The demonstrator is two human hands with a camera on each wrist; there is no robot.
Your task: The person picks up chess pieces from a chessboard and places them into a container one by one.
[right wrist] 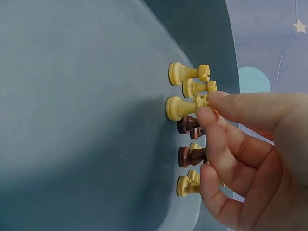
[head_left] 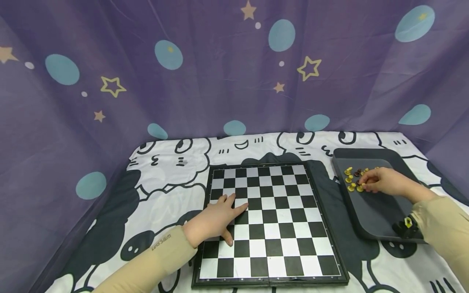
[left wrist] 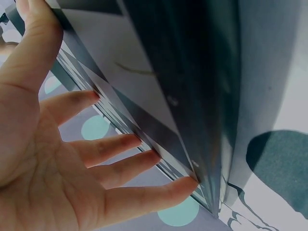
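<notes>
My right hand (head_left: 384, 181) reaches into a dark grey tray (head_left: 381, 221), thumb and fingertips pinching the top of a yellow chess piece (right wrist: 177, 109). That piece's head is hidden by the fingertips. Around it stand other pieces, among them a yellow rook (right wrist: 183, 73) and a dark brown piece (right wrist: 188, 157). My left hand (head_left: 214, 219) lies spread over the left side of a black-and-white chessboard (head_left: 276, 215). In the left wrist view its fingers (left wrist: 120, 171) are extended and slightly apart, fingertips right at the board's surface, with nothing held.
The tray stands to the right of the board, its several pieces grouped toward the left side. A cartoon-patterned cloth (head_left: 165, 203) covers the table. Behind it hangs a purple curtain (head_left: 220, 93) with stars and ovals. A dark wrist device (head_left: 406, 226) sits on the right sleeve.
</notes>
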